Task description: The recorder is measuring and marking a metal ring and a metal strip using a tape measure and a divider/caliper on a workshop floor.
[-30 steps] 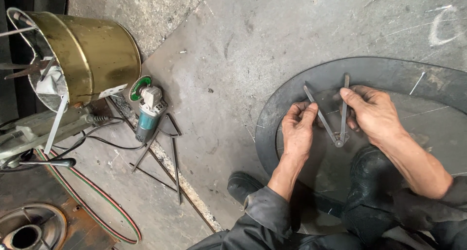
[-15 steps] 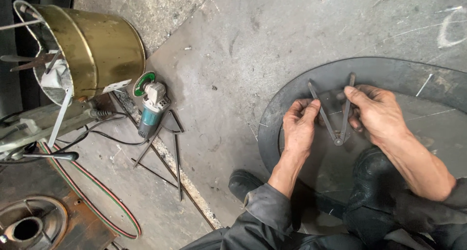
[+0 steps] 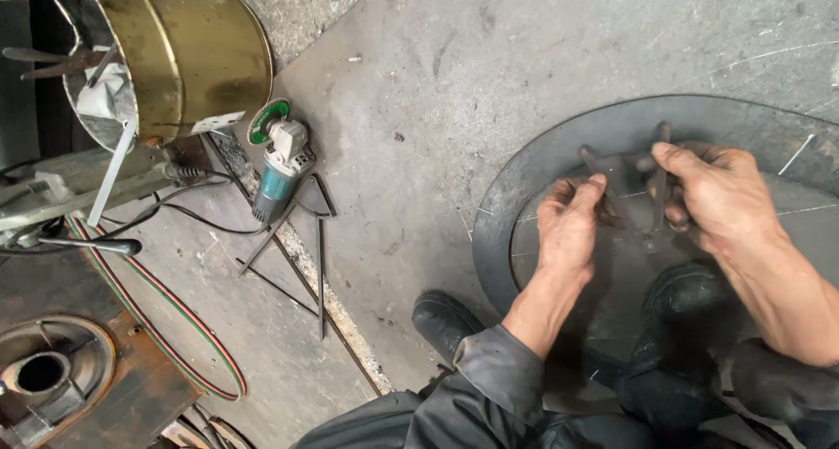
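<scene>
The person crouches over a large dark round steel plate (image 3: 524,213) lying flat on the grey concrete floor (image 3: 489,55) at the right of the scene. Both hands meet above the plate's middle on a dark V-shaped metal divider (image 3: 631,195), its two thin legs spreading toward the far side and joining at a hinge on the near side. The left hand (image 3: 568,226) pinches the left leg, fingers (image 3: 587,194) curled narrowly round it. The right hand (image 3: 712,195) grips the right leg and the hinge region, fingers wrapped tight on the tool. Pale scribed lines cross the plate near the hands.

By the look of it, the step in hand is setting or adjusting the spread of the divider, held just above the plate rather than planted on it; whether a tip touches the steel cannot be told. Any further move would call for both legs kept steady so the spread does not slip, and a tip placed exactly on a scribed line.

Well apart on the left lie a teal and white angle grinder with a green guard (image 3: 278,165), a brass-coloured metal drum on its side (image 3: 197,51), thin dark steel rods (image 3: 320,274) and a red and green twin hose (image 3: 166,313). A black shoe (image 3: 441,322) rests near the plate's near edge.
</scene>
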